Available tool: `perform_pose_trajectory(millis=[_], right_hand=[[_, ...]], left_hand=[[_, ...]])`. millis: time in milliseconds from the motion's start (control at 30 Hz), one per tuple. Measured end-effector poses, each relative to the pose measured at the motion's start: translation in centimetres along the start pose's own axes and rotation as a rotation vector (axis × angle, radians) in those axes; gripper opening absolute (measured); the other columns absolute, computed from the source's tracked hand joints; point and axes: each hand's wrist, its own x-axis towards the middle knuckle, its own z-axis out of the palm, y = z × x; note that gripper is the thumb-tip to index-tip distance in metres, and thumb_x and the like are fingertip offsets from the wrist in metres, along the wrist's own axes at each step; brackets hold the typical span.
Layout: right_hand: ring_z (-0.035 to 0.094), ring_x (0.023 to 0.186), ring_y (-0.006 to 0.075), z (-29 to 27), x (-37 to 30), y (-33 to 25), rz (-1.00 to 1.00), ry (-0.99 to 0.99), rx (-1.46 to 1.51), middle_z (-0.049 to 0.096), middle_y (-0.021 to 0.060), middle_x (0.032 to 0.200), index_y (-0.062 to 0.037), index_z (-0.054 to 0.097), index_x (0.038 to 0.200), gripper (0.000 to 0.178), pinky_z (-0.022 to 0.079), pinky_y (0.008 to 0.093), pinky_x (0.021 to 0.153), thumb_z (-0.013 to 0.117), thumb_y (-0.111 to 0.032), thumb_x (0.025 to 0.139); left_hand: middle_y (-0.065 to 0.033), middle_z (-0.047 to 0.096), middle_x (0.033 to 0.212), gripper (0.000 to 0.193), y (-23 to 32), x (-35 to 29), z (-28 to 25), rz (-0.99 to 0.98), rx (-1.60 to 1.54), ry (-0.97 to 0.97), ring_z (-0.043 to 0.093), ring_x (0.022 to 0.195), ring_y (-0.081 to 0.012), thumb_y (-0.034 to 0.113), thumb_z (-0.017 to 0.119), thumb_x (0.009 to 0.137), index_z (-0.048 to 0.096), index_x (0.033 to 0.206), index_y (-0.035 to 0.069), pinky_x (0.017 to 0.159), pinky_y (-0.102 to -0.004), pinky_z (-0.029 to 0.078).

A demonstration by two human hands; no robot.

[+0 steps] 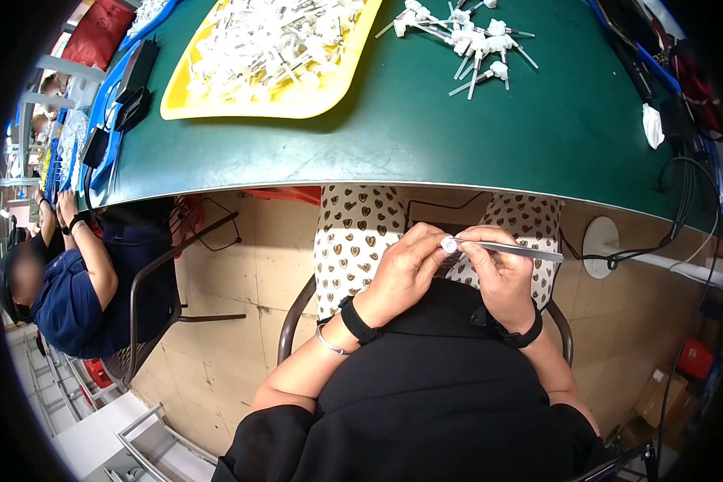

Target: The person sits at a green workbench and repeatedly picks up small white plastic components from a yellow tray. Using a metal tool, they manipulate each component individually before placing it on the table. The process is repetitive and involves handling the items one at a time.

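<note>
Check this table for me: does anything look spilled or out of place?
Nothing looks clearly spilled or damaged. One mild oddity: a loose cluster of small white parts lies directly on the green table, right of the yellow tray holding many similar ones, perhaps deliberately.

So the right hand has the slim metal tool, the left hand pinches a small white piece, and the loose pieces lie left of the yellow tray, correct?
Not quite: the head view shows the loose pieces lying right of the yellow tray. The right hand does have the slim metal tool, and the left hand pinches a small white piece.
</note>
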Motion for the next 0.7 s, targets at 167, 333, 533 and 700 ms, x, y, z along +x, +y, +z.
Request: perform_pose_trajectory(millis=[167, 333, 533, 700], right_hand=[[0.064, 0.080, 0.0140, -0.03, -0.02, 0.19, 0.000, 0.007, 0.004, 0.070, 0.0091, 0.096, 0.0030, 0.070, 0.103, 0.009, 0.052, 0.0270, 0.071, 0.067, -0.002, 0.096], [0.064, 0.079, 0.0138, -0.01, -0.06, 0.38, -0.012, 0.011, 0.011, 0.070, 0.0093, 0.095, 0.0035, 0.070, 0.103, 0.009, 0.052, 0.0267, 0.070, 0.067, -0.002, 0.096], [0.065, 0.079, 0.0138, -0.11, -0.04, 0.31, -0.025, 0.005, -0.010, 0.070, 0.0094, 0.094, 0.0036, 0.070, 0.102, 0.009, 0.052, 0.0266, 0.070, 0.066, -0.002, 0.096], [0.064, 0.078, 0.0128, -0.06, -0.08, 0.32, -0.015, 0.012, 0.010, 0.070, 0.0092, 0.094, 0.0035, 0.070, 0.102, 0.008, 0.052, 0.0262, 0.070, 0.066, -0.002, 0.097]], left_hand=[[-0.0132, 0.067, 0.103, 0.016, 0.14, 0.04, -0.01, 0.005, -0.001, -0.007, 0.066, 0.089, -0.0254, 0.000, 0.067, 0.093, 0.069, 0.109, -0.004, 0.077, -0.0328, 0.054], [-0.0134, 0.066, 0.102, 0.015, 0.16, 0.06, 0.00, 0.003, -0.002, -0.017, 0.066, 0.090, -0.0256, -0.001, 0.067, 0.093, 0.069, 0.108, -0.004, 0.078, -0.0331, 0.054], [-0.0134, 0.066, 0.102, 0.015, 0.21, 0.03, 0.02, 0.001, -0.010, -0.023, 0.066, 0.091, -0.0259, -0.002, 0.066, 0.093, 0.069, 0.108, -0.004, 0.079, -0.0333, 0.054], [-0.0132, 0.066, 0.102, 0.015, 0.27, 0.03, 0.04, 0.000, -0.023, -0.027, 0.066, 0.091, -0.0258, -0.002, 0.066, 0.093, 0.069, 0.108, -0.004, 0.079, -0.0332, 0.054]])
